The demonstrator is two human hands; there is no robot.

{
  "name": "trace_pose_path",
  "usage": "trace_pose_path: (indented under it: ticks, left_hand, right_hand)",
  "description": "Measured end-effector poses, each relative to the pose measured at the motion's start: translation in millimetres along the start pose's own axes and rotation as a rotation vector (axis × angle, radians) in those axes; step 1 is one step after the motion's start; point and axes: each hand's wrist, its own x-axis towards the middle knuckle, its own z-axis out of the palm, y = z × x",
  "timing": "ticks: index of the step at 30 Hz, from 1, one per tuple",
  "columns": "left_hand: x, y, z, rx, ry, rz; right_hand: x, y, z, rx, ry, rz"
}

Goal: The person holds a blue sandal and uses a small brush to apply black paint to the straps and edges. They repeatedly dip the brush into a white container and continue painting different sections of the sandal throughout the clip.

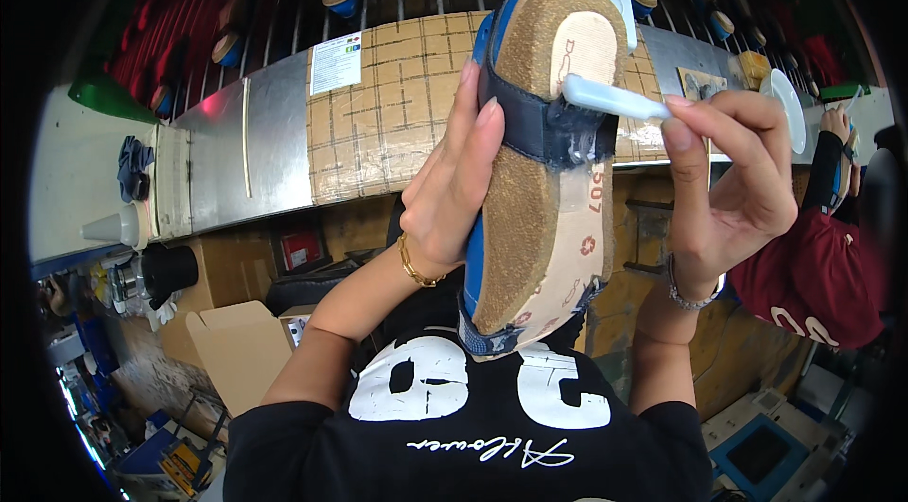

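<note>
Left fingers: left hand (452,190) clamped around the upturned sandal (544,161), fingertips on its dark strap (537,128).
Right fingers: right hand (728,185) pinched on white brush (613,100), tip beside those fingertips.
Risk: glue likely smearing onto cork or fingertips if the grip shifts.

Both my forearms rise from the near edge, elbows bent. My left hand (452,190) stands upright, fingers (470,114) stretched straight and pressed flat, thumb tucked behind, a bracelet at the wrist. My right hand (733,185) is curled, thumb and forefinger pinched together, pointing left.
</note>
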Motion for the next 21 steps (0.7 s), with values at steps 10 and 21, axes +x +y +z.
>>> trace_pose_path:
  ticks: [10, 21]
  left_hand:
    - [1, 5, -5, -0.035, -0.019, -0.018]
    - [1, 8, -10, -0.059, -0.032, -0.027]
  right_hand:
    - [12, 8, -17, -0.012, -0.094, -0.171]
    - [15, 11, -26, 0.076, -0.206, -0.117]
